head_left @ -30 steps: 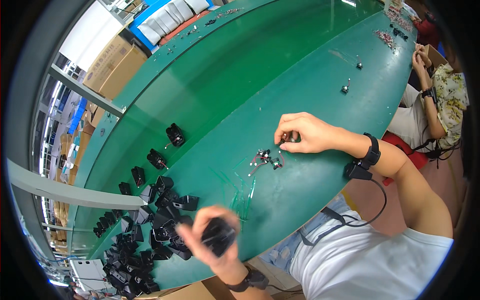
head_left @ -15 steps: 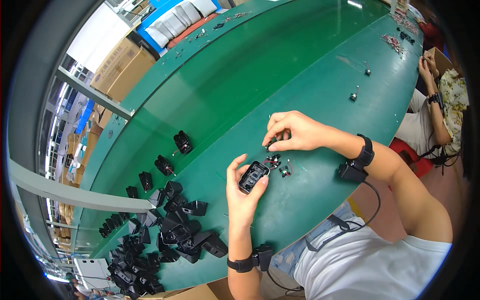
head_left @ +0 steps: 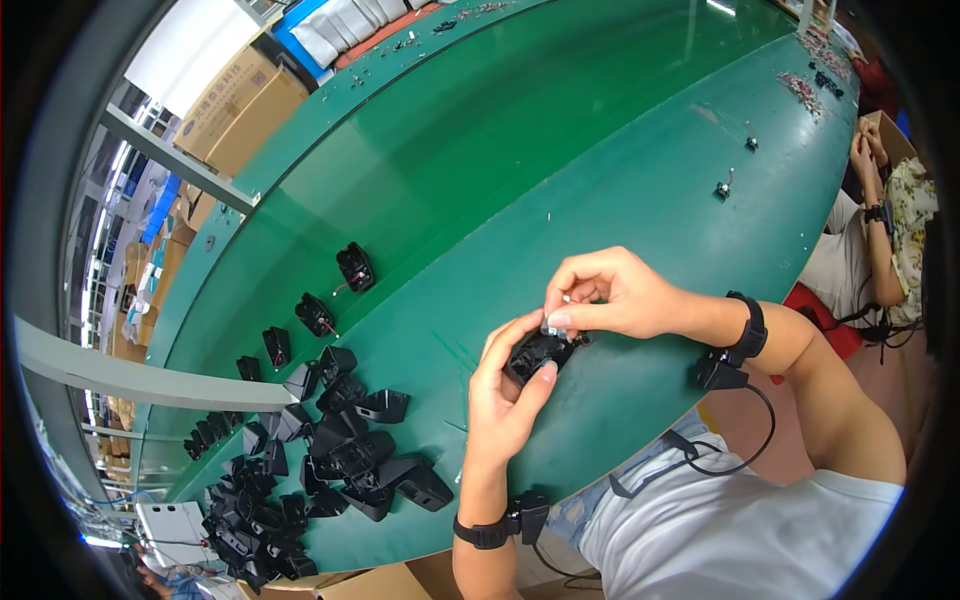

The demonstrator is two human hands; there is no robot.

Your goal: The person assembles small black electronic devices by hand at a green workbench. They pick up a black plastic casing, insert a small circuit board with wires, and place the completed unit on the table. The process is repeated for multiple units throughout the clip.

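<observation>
A black open plastic housing (head_left: 535, 365) is in the grip of my left hand (head_left: 498, 405), its thumb pressed along the near rim. Over the far end of that housing, my right hand (head_left: 618, 295) pinches a small pale-and-dark part (head_left: 550, 327) between thumb and fingertips. Its exact kind is too small to tell. The fingers hide part of the housing's inside. Just right of the housing, a bit of small dark wired parts (head_left: 582, 341) shows below my right hand.
A heap of black plastic housings (head_left: 345, 445) lies to the left. Housings with wires (head_left: 354, 268) stand in a row on the green strip beyond. Two small wired boards (head_left: 724, 188) lie far right, near a co-worker's hands (head_left: 868, 150). A grey frame bar (head_left: 160, 380) crosses the left side.
My right hand has come from the small wired boards on the table to the housing, now with a small part in its fingers. The view has shifted slightly.
</observation>
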